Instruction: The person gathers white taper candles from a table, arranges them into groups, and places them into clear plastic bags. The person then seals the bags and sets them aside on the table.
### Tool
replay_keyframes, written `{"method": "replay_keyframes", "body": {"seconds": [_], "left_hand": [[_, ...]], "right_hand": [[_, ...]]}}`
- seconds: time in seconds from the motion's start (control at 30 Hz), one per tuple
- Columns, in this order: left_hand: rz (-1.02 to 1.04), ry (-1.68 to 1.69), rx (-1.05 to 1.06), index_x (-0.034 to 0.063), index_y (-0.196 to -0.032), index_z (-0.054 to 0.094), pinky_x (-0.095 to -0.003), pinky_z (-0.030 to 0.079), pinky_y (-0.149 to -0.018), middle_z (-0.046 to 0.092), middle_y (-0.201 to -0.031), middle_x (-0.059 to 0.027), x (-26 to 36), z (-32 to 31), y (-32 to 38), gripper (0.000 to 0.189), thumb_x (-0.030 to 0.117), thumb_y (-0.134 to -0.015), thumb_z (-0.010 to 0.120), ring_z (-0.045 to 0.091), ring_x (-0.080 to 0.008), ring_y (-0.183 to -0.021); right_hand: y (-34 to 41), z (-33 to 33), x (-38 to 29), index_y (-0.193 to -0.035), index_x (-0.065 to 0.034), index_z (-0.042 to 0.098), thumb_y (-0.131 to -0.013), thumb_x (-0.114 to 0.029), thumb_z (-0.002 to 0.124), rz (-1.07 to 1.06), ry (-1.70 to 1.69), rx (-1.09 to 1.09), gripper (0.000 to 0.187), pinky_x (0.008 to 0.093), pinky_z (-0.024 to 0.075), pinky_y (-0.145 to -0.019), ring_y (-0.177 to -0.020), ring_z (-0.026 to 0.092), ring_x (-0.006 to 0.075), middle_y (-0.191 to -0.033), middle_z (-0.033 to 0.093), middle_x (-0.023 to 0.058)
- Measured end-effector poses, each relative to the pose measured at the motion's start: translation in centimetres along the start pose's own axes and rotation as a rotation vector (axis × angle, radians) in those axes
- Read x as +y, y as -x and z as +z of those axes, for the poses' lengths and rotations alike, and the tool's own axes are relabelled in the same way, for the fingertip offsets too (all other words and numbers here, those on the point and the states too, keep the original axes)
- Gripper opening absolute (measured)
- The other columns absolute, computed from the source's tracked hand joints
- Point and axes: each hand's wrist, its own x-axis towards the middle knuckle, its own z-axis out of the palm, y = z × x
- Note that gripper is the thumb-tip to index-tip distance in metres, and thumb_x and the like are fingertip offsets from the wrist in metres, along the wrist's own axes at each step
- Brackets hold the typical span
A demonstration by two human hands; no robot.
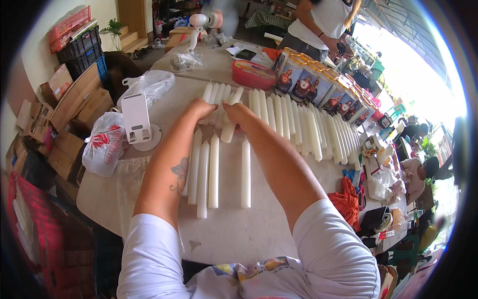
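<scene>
White pillar-like taper candles lie in a long row across the table (224,239). My left hand (202,109) rests at the left side of a small group of candles (216,93) near the row's left end. My right hand (237,113) has its fingers around one tilted candle (227,131), whose ends show above and below the hand. Nearer to me, several candles (213,172) lie side by side under and beside my left forearm. A single candle (245,173) lies apart, between my forearms. The longer part of the row (313,130) stretches to the right.
Behind the row stand glass candle jars with printed pictures (303,84) and a red plastic tub (254,74). At the left are a white phone stand (136,119) and plastic bags (106,144). An orange cloth (345,202) lies right. Another person (323,28) stands across the table.
</scene>
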Motion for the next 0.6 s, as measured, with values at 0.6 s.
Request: {"method": "replay_keyframes", "body": {"seconds": [0.6], "left_hand": [[0.602,0.797,-0.212,0.004,-0.138,0.035,-0.0401,0.049,-0.095,0.054,-0.124,-0.0093,7.5,-0.6,14.2,0.058,0.02,-0.091,0.066,0.053,-0.0193,-0.116]], "right_hand": [[16.1,-8.2,5.9,-0.143,-0.0074,0.022,-0.093,-0.022,0.063,-0.437,-0.74,-0.138,0.066,0.0402,0.0545,-0.086,-0.108,0.057,0.022,-0.133,0.047,0.0137]]}}
